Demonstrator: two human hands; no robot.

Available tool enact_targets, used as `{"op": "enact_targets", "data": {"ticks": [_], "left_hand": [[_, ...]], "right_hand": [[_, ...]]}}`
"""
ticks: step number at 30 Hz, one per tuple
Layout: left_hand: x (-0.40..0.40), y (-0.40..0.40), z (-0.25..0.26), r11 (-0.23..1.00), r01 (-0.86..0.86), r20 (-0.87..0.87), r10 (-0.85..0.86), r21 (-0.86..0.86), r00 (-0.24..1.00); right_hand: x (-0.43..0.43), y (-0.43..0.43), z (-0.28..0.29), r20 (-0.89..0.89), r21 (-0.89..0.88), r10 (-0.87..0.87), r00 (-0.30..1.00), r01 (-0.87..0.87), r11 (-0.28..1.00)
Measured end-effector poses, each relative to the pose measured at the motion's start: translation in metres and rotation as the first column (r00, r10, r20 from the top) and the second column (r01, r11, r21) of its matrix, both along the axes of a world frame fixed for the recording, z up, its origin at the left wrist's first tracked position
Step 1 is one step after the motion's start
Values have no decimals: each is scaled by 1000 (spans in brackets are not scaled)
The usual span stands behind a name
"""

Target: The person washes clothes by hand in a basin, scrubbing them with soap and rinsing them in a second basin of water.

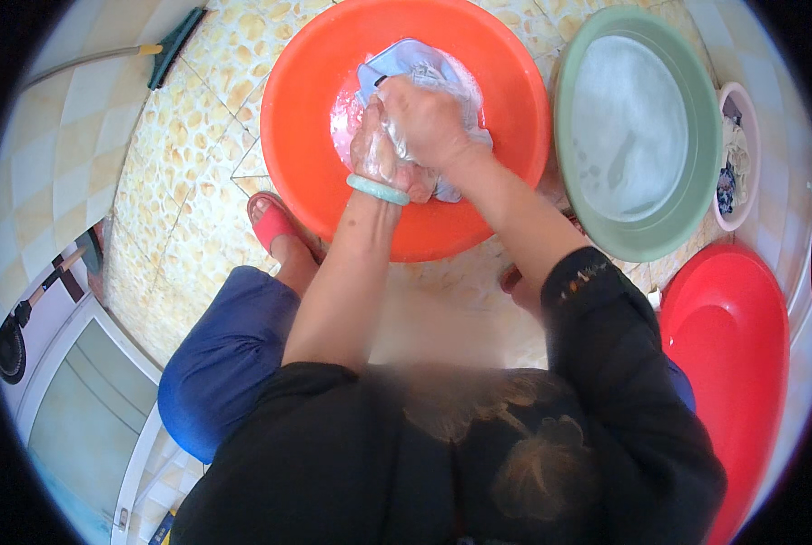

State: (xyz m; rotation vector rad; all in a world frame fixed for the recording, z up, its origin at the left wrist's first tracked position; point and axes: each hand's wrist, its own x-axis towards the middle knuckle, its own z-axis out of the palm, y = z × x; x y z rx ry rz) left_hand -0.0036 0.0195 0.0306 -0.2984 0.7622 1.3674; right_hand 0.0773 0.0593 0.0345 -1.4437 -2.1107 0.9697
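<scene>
A large orange plastic basin [515,136] stands on the floor in front of me. In it lies a wet light-blue cloth [416,58], perhaps a garment, among pinkish suds [345,122]. My left hand [379,146], with a pale green bangle [377,189] at the wrist, is gripping part of the cloth and has lather on it. Close against it, my right hand [423,119] is closed in a fist on the same cloth. The right hand is slightly blurred. Cloth bunched between the two hands is partly hidden by them.
To the right stands a green oval basin [566,136] holding cloudy, foamy water [624,116]. Beyond it is a pink tub [736,216] with fabrics [734,163]. A red plastic tub [729,361] lies nearer me. A floor squeegee [174,51] rests at the upper left, a white-framed door [92,388] lower left.
</scene>
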Motion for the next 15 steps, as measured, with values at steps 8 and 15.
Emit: {"op": "enact_targets", "data": {"ticks": [8,15], "left_hand": [[4,2,1,1000,8,-154,-9,-6,988],[-6,-5,-68,898,-39,27,30,439,999]], "right_hand": [[-10,-18,16,-192,180,24,981,11,984],[-18,-7,5,-37,240,-34,999,42,970]]}}
